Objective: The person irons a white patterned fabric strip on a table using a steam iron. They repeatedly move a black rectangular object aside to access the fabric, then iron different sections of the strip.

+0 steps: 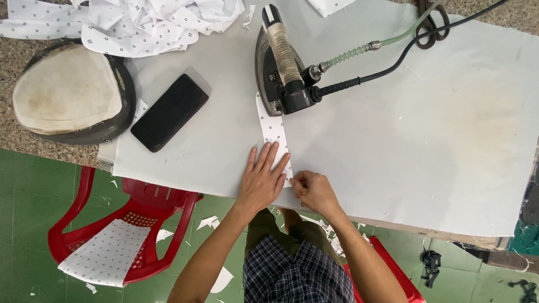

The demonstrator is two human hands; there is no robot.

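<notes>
A narrow strip of white cloth with small dark squares [272, 124] lies on the pale grey ironing pad [426, 129]. Its far end runs under a dark steam iron [281, 67], which rests flat with a cloth-wound handle. My left hand [261, 178] lies flat on the near part of the strip, fingers spread. My right hand [312, 189] pinches the strip's near end at the pad's front edge.
A black phone [169, 112] lies left of the iron. A padded oval pressing block [70, 92] sits far left, with crumpled matching cloth [146, 22] behind it. Hose and black cord [404, 53] trail right from the iron. A red plastic chair [126, 235] holds a cloth piece below.
</notes>
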